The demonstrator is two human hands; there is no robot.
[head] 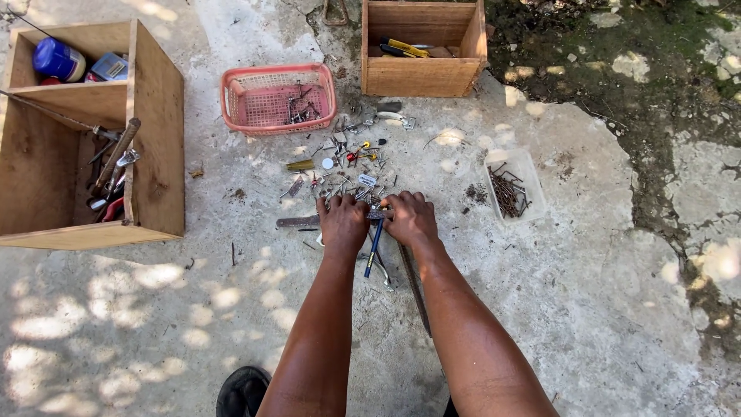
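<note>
Far left there's an open wooden box (pixel 154 131) on its side with a shelf, a blue bottle (pixel 58 59) up top and long-handled tools (pixel 116 158) leaning in the lower bay. Next over, a pink plastic basket (pixel 278 98) with a few metal bits in it.

Middle is the pile of small hardware (pixel 343 166) scattered on the concrete floor (pixel 587 293): screws, bits, odd pieces. Left hand (pixel 343 222) and right hand (pixel 411 218) are both down at the near edge of it, side by side, fingers curled narrow onto the loose pieces. A blue-handled tool (pixel 373 251) lies between the wrists, pointing back toward the person. Looks to me like the sorting stage, scraping the mess together; the next move probably needs a pinch on one small piece without scattering the rest.

Behind the pile is a wooden crate (pixel 421 54) with a yellow tool (pixel 405 48); right of the hands, a clear tub of rusty nails (pixel 511 189).

Hard to tell: what's actually under the fingers, since the knuckles cover it. The crate's contents are mostly in shadow, and a dark shoe (pixel 243 390) is cut off at the bottom.
</note>
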